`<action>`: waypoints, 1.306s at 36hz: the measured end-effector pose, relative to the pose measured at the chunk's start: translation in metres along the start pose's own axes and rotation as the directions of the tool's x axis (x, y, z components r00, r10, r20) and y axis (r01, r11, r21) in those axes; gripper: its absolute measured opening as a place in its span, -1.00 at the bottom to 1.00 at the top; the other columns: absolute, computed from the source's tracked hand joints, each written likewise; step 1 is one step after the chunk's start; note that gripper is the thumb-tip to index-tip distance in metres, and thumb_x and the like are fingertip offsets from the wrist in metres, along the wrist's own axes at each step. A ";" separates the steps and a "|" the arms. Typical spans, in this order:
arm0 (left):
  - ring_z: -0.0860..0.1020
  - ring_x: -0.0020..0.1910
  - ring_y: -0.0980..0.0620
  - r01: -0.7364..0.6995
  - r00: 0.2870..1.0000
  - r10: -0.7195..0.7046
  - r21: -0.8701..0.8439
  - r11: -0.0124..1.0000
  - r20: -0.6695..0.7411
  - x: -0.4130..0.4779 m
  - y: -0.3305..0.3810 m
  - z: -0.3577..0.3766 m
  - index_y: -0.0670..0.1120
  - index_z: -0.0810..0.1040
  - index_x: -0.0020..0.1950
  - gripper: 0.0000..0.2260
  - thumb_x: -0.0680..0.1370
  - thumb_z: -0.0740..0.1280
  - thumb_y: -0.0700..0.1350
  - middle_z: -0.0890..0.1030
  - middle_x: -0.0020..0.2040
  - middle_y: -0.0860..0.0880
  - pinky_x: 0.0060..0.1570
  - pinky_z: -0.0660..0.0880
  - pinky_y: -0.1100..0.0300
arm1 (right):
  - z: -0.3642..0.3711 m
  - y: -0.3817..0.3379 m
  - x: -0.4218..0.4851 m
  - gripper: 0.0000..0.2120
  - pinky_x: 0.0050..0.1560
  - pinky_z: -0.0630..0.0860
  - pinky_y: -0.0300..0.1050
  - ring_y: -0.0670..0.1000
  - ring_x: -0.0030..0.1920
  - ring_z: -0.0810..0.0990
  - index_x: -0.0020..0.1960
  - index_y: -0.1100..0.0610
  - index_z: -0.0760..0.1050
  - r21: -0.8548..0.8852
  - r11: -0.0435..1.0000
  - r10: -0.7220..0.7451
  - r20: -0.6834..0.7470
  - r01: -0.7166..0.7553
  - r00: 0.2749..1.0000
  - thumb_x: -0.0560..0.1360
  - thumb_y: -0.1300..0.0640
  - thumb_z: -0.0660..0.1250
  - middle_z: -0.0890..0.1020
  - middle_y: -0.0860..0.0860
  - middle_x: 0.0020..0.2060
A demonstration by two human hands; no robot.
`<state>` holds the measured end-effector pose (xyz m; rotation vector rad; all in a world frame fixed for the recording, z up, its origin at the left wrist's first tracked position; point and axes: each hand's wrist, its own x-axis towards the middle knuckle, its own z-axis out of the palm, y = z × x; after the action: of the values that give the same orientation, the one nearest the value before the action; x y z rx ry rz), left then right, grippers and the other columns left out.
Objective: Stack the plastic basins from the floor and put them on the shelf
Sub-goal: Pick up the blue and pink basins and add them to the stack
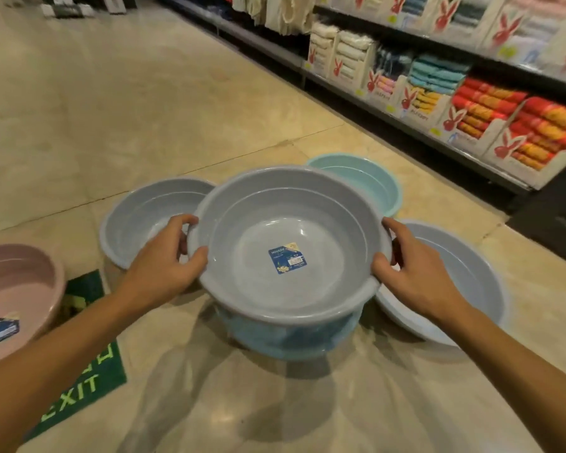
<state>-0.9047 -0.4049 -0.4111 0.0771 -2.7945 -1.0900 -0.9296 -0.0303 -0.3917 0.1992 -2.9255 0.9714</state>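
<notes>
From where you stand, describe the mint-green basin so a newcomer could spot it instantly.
Start at the towel shelf along the right wall and look at the floor just before it. Behind the grey basin held by both hands sits the mint-green basin, partly hidden. It is the only green one; its neighbours are grey, blue or pink.

Held basin (288, 243) between floor basins (151, 220), shelf (438, 103) right

Floor (111, 103) open far left. Grey basin (138, 220) left, pale basin (464, 279) right, teal basin (366, 181) behind; shelf (438, 138) blocks right.
</notes>
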 end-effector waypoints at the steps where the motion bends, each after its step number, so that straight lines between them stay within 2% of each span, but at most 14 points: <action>1: 0.56 -0.19 0.04 -0.007 1.000 0.007 0.003 1.000 0.014 0.003 -0.001 0.008 0.07 0.31 0.40 -0.57 0.57 0.36 0.03 0.53 -0.11 0.04 -0.23 0.58 0.03 | -0.001 0.005 0.000 -0.29 -0.21 0.38 -0.29 -0.17 -0.14 0.52 0.55 -0.04 0.23 -0.018 1.000 -0.003 0.001 0.003 1.000 0.43 -0.22 0.18 0.56 -0.12 -0.04; 4: 0.58 -0.19 0.05 -0.025 0.999 0.025 0.003 1.000 0.044 0.009 -0.005 0.026 0.08 0.31 0.39 -0.57 0.57 0.35 0.02 0.57 -0.05 0.05 -0.27 0.56 0.13 | 0.001 0.017 -0.001 -0.26 -0.12 0.40 -0.25 -0.21 -0.12 0.50 0.53 -0.09 0.22 -0.031 0.999 -0.008 0.018 0.009 1.000 0.41 -0.33 0.11 0.52 -0.17 0.06; 6: 0.59 -0.21 0.07 -0.030 0.998 0.030 0.008 1.000 0.061 0.010 -0.010 0.035 0.09 0.31 0.38 -0.57 0.56 0.36 0.03 0.59 -0.07 0.06 -0.24 0.59 0.04 | 0.005 0.024 -0.001 -0.25 -0.01 0.42 -0.19 -0.17 -0.07 0.50 0.53 -0.12 0.21 -0.030 1.000 0.003 0.043 -0.002 0.999 0.40 -0.39 0.08 0.49 -0.20 0.12; 8: 0.58 -0.24 0.06 -0.026 0.997 0.024 0.016 1.000 0.075 0.011 -0.016 0.042 0.10 0.32 0.36 -0.59 0.56 0.36 0.03 0.59 -0.16 0.06 -0.22 0.59 -0.03 | 0.011 0.033 0.000 -0.34 0.06 0.47 -0.13 -0.12 0.04 0.52 0.53 -0.16 0.19 -0.037 0.999 0.015 0.066 -0.013 0.998 0.48 -0.33 0.15 0.52 -0.19 0.22; 11: 0.56 -0.25 0.09 -0.006 0.997 0.005 0.001 1.000 0.072 0.008 -0.025 0.050 0.09 0.33 0.36 -0.60 0.55 0.35 0.05 0.55 -0.16 0.10 -0.25 0.54 0.04 | 0.023 0.045 0.002 -0.44 0.08 0.54 -0.05 -0.10 0.08 0.55 0.52 -0.21 0.17 -0.051 0.999 0.010 0.090 -0.005 0.996 0.56 -0.18 0.23 0.55 -0.16 0.27; 14: 0.55 -0.19 0.12 0.013 0.998 -0.011 -0.015 1.000 0.068 0.001 -0.036 0.057 0.11 0.33 0.34 -0.58 0.51 0.30 0.11 0.55 -0.03 0.08 -0.20 0.49 0.12 | 0.036 0.049 0.002 -0.47 0.08 0.57 -0.01 -0.08 0.08 0.56 0.50 -0.20 0.19 -0.074 0.997 -0.003 0.117 0.012 0.993 0.57 -0.11 0.25 0.56 -0.14 0.26; 18: 0.57 0.06 0.10 0.074 0.993 -0.073 -0.006 0.997 0.096 -0.006 -0.050 0.067 0.17 0.30 0.34 -0.57 0.50 0.30 0.12 0.53 0.20 0.07 0.08 0.54 0.02 | 0.055 0.059 0.002 -0.44 0.11 0.60 0.14 -0.01 0.14 0.58 0.52 -0.21 0.15 -0.098 0.995 0.018 0.152 -0.003 0.988 0.55 -0.16 0.21 0.55 -0.11 0.30; 21: 0.54 0.08 0.17 0.072 0.992 -0.071 -0.004 0.997 0.107 -0.011 -0.054 0.075 0.19 0.29 0.34 -0.60 0.55 0.32 0.07 0.50 0.23 0.09 0.05 0.51 0.10 | 0.072 0.073 0.002 -0.39 0.11 0.60 0.10 -0.01 0.15 0.58 0.56 -0.16 0.11 -0.141 0.990 0.041 0.178 -0.015 0.983 0.55 -0.22 0.14 0.54 -0.08 0.31; 24: 0.51 0.16 0.12 0.070 0.990 -0.073 0.031 0.997 0.119 -0.017 -0.060 0.082 0.13 0.26 0.43 -0.52 0.55 0.25 0.18 0.43 0.32 0.11 0.13 0.50 0.05 | 0.084 0.081 -0.001 -0.41 0.08 0.59 0.07 0.00 0.09 0.58 0.55 -0.10 0.13 -0.151 0.988 0.069 0.204 -0.038 0.976 0.56 -0.20 0.12 0.57 -0.03 0.24; 26: 0.46 0.20 0.12 0.077 0.988 -0.085 0.064 0.995 0.128 -0.021 -0.064 0.086 0.08 0.23 0.49 -0.50 0.59 0.26 0.14 0.40 0.35 0.10 0.16 0.47 0.08 | 0.090 0.082 -0.005 -0.42 0.08 0.59 0.06 0.00 0.06 0.59 0.55 -0.10 0.10 -0.158 0.986 0.078 0.216 -0.044 0.973 0.58 -0.18 0.11 0.57 -0.01 0.20; 31: 0.48 0.19 0.10 0.085 0.984 -0.099 0.097 0.992 0.146 -0.024 -0.069 0.093 0.06 0.21 0.51 -0.50 0.61 0.26 0.09 0.40 0.36 0.08 0.09 0.50 0.09 | 0.100 0.086 -0.009 -0.36 0.20 0.57 0.12 0.06 0.17 0.59 0.61 -0.10 -0.06 -0.153 0.986 0.094 0.229 -0.060 0.969 0.62 -0.19 0.10 0.50 0.03 0.31; 40: 0.48 0.27 0.07 0.104 0.971 -0.130 0.136 0.985 0.198 -0.027 -0.075 0.102 0.07 0.12 0.56 -0.45 0.62 0.22 0.15 0.35 0.46 0.06 0.18 0.53 0.06 | 0.102 0.085 -0.008 -0.35 0.25 0.52 0.05 0.10 0.23 0.57 0.64 0.02 -0.08 -0.215 0.975 0.112 0.257 -0.057 0.960 0.65 -0.12 0.09 0.45 0.09 0.40; 45: 0.46 0.30 0.07 0.121 0.970 -0.149 0.148 0.982 0.194 -0.028 -0.072 0.104 0.07 0.12 0.57 -0.44 0.62 0.22 0.14 0.34 0.46 0.09 0.21 0.50 0.08 | 0.104 0.086 -0.005 -0.34 0.23 0.53 0.01 0.07 0.22 0.58 0.64 0.06 -0.11 -0.291 0.956 0.128 0.280 -0.043 0.951 0.66 -0.13 0.07 0.45 0.08 0.42; 47: 0.48 0.24 0.06 0.136 0.969 -0.167 0.171 0.976 0.180 -0.027 -0.071 0.106 0.07 0.14 0.56 -0.46 0.62 0.22 0.13 0.36 0.39 0.08 0.13 0.51 0.11 | 0.103 0.086 -0.005 -0.36 0.18 0.57 -0.01 0.06 0.18 0.60 0.63 0.03 -0.07 -0.317 0.948 0.115 0.270 -0.024 0.956 0.66 -0.15 0.06 0.49 0.05 0.37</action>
<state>-0.8939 -0.3834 -0.5388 0.2174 -3.0923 -0.9507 -0.9377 -0.0231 -0.5261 0.2383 -3.3186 0.5076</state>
